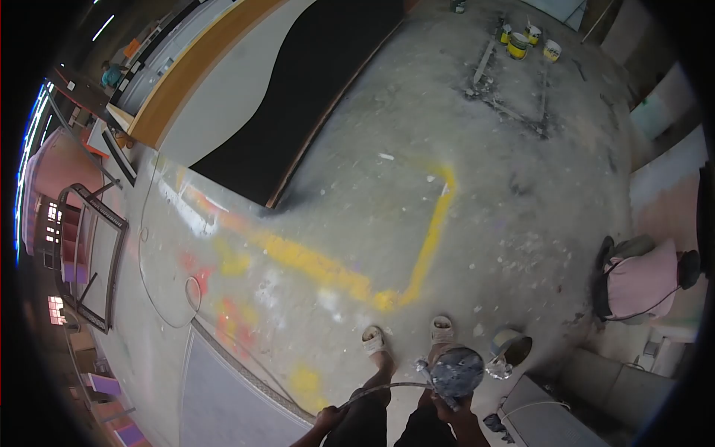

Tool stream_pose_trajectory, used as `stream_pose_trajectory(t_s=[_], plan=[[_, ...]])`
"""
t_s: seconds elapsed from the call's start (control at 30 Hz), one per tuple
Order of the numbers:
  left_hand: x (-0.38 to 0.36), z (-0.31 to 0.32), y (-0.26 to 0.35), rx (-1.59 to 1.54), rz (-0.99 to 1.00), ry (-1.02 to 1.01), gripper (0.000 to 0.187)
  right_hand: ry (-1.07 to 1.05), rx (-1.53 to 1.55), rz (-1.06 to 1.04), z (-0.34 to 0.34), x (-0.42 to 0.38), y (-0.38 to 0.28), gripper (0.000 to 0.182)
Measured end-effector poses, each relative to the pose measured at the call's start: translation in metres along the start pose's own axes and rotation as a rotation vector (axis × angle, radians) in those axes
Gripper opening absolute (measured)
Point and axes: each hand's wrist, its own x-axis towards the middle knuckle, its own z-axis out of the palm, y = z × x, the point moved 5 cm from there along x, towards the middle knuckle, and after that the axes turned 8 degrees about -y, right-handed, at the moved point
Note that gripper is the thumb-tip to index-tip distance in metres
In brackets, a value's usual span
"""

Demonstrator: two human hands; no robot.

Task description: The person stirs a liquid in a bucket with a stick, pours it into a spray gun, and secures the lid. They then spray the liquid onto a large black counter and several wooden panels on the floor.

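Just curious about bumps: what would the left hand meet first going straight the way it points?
Probably the person's left leg, just ahead of the left hand here, though depth is unclear; it might pass above.

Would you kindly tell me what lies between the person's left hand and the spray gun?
In the head view, a hose spans that stretch, arcing from the left hand to the spray gun, with the left leg beneath it.

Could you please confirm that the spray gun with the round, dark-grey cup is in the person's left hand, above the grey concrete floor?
Not quite: the head view shows the spray gun with the round, dark-grey cup in the person's right hand, above the grey concrete floor.
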Motion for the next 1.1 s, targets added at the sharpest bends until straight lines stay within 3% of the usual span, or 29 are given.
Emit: stream_pose_trajectory(t_s=[0.13,0.27,0.6,0.67,0.8,0.87,1.1], plan=[[-0.008,0.022,0.023,-0.11,-0.021,0.18,0.068,0.03,0.271,0.091,-0.03,0.013,0.019,0.029],[-0.003,0.037,0.055,-0.093,0.025,0.202,0.056,-0.061,0.071,-0.012,-0.064,0.017,0.022,0.04],[-0.034,0.037,0.117,-0.051,0.15,0.328,0.046,-0.102,0.127,-0.075,-0.119,0.019,0.048,0.034],[-0.046,0.037,0.135,-0.081,0.099,0.315,0.051,-0.118,0.195,0.113,-0.124,0.016,0.057,0.032],[-0.024,0.054,0.123,0.018,0.085,0.329,0.05,-0.154,-0.038,0.073,-0.137,0.016,0.058,0.032],[-0.027,0.062,0.124,0.065,0.004,0.26,0.052,-0.046,0.269,0.114,-0.147,0.018,0.056,0.034],[-0.035,0.071,0.137,-0.023,0.077,0.245,0.055,0.015,0.454,0.06,-0.151,0.016,0.061,0.041]])
